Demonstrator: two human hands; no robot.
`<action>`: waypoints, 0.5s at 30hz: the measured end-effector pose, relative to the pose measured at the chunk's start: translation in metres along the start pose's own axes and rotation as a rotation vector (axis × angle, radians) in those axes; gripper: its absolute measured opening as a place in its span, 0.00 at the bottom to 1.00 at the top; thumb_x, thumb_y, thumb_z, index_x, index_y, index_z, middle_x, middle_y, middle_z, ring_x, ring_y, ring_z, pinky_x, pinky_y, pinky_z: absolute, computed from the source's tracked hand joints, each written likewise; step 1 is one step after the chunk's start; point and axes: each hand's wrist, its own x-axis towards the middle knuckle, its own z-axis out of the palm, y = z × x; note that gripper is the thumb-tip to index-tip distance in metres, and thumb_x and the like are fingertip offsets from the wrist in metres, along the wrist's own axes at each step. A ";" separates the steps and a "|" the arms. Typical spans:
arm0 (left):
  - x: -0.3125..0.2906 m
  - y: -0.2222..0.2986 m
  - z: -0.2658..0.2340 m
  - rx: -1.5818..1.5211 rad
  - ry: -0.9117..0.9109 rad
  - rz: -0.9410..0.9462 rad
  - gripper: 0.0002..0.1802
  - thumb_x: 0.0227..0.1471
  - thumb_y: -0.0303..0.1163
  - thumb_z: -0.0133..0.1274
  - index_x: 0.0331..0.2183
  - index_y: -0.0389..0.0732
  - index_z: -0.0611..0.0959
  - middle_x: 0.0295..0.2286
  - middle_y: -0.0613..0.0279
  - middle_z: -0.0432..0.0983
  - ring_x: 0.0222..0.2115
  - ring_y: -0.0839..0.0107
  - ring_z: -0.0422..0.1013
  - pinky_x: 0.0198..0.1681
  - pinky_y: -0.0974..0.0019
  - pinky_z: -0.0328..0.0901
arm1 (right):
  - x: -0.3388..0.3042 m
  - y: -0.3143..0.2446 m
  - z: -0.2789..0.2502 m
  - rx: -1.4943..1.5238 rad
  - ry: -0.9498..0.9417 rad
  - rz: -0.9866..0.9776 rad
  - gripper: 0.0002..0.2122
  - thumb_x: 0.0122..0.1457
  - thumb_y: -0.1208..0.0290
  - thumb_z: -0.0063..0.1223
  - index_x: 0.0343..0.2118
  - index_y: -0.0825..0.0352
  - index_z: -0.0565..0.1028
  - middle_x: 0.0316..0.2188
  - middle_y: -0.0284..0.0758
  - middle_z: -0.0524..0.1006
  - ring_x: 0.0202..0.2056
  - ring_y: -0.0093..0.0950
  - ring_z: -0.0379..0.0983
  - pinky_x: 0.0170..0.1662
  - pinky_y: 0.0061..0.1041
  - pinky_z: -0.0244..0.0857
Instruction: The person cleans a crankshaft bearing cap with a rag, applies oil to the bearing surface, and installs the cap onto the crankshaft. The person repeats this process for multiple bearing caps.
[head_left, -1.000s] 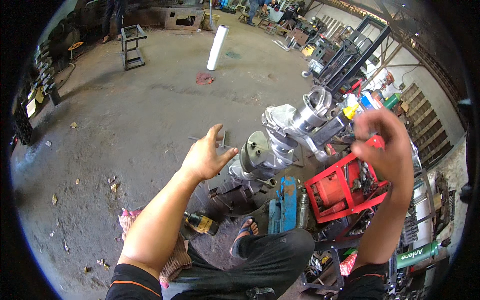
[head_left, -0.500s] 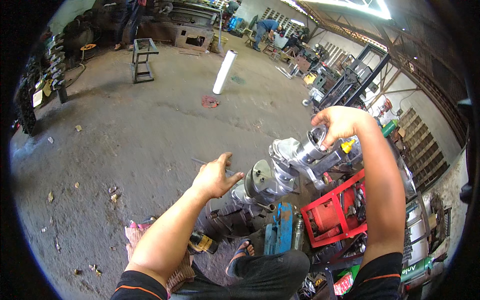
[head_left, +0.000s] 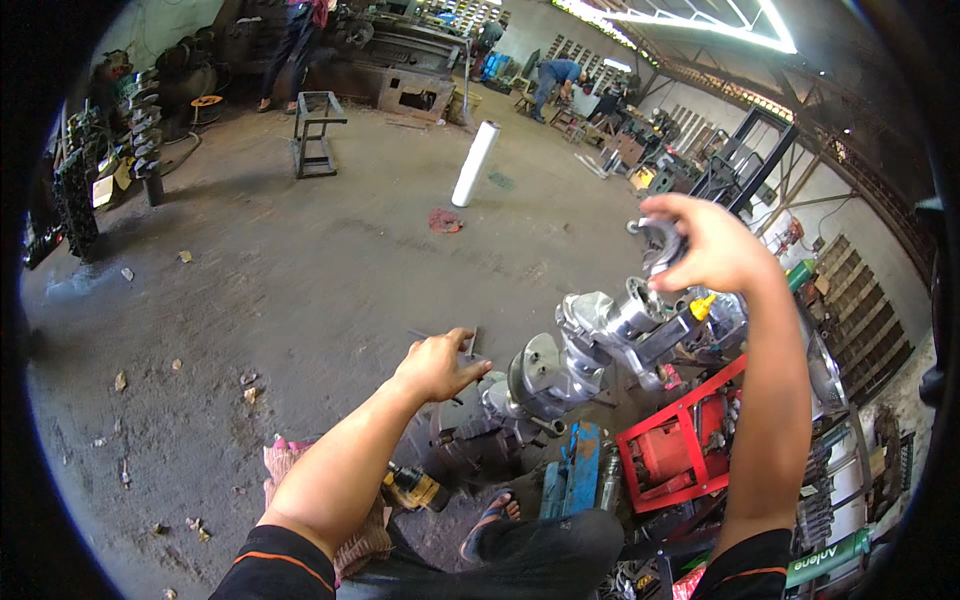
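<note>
A shiny crankshaft (head_left: pixel 565 365) slants up in front of me, its lower end among dark metal parts (head_left: pixel 460 445). My right hand (head_left: pixel 715 245) grips a curved, half-ring metal bearing cap (head_left: pixel 660 243) between thumb and fingers. The cap is just above the crankshaft's round upper end (head_left: pixel 637 308), apart from most of it; whether its lower edge touches cannot be told. My left hand (head_left: pixel 435 365) is beside the lower crankshaft, thumb and fingers apart. A thin metal piece (head_left: pixel 473 342) shows by its fingertips; whether they touch it is unclear.
A red metal frame (head_left: pixel 680 440) and a blue metal piece (head_left: pixel 575 465) stand at right near my knee. A yellow-black power tool (head_left: pixel 415 488) lies by my foot. Farther off are a white roll (head_left: pixel 475 165), a metal stand (head_left: pixel 317 135) and other people (head_left: pixel 555 85).
My right hand has lifted the bearing cap off the crankshaft's upper end. My left hand's fingers have bent slightly. The whole view has shifted a little.
</note>
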 end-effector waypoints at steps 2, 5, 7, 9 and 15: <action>0.000 -0.004 0.001 0.012 0.011 0.005 0.40 0.55 0.57 0.60 0.58 0.37 0.75 0.50 0.47 0.80 0.53 0.49 0.75 0.58 0.52 0.67 | -0.037 -0.007 0.019 0.520 0.166 -0.139 0.44 0.40 0.77 0.76 0.64 0.69 0.67 0.60 0.35 0.71 0.51 0.28 0.74 0.50 0.27 0.72; 0.001 -0.007 0.005 0.017 0.036 0.009 0.39 0.55 0.55 0.61 0.57 0.36 0.76 0.50 0.47 0.80 0.52 0.48 0.76 0.57 0.53 0.69 | -0.083 -0.015 0.094 0.873 0.524 -0.259 0.47 0.39 0.74 0.79 0.66 0.70 0.65 0.62 0.39 0.69 0.54 0.31 0.72 0.48 0.27 0.73; 0.002 -0.008 0.007 0.025 0.042 0.015 0.39 0.54 0.54 0.62 0.57 0.36 0.76 0.49 0.47 0.81 0.52 0.48 0.76 0.57 0.53 0.69 | -0.115 -0.016 0.149 1.301 0.443 -0.156 0.51 0.37 0.78 0.80 0.68 0.69 0.61 0.63 0.40 0.68 0.58 0.33 0.71 0.53 0.34 0.75; 0.001 -0.008 0.010 0.017 0.079 0.029 0.37 0.54 0.51 0.63 0.56 0.35 0.77 0.48 0.46 0.81 0.51 0.49 0.76 0.56 0.54 0.70 | -0.124 -0.013 0.206 1.673 0.328 -0.150 0.50 0.41 0.77 0.78 0.69 0.69 0.59 0.65 0.43 0.66 0.56 0.39 0.74 0.55 0.42 0.76; -0.017 0.004 0.013 -0.080 0.168 0.115 0.29 0.57 0.44 0.63 0.53 0.33 0.80 0.47 0.46 0.82 0.49 0.56 0.78 0.55 0.59 0.71 | -0.136 -0.004 0.320 2.449 -0.110 -0.103 0.37 0.58 0.75 0.63 0.69 0.69 0.57 0.56 0.42 0.75 0.52 0.42 0.80 0.59 0.47 0.73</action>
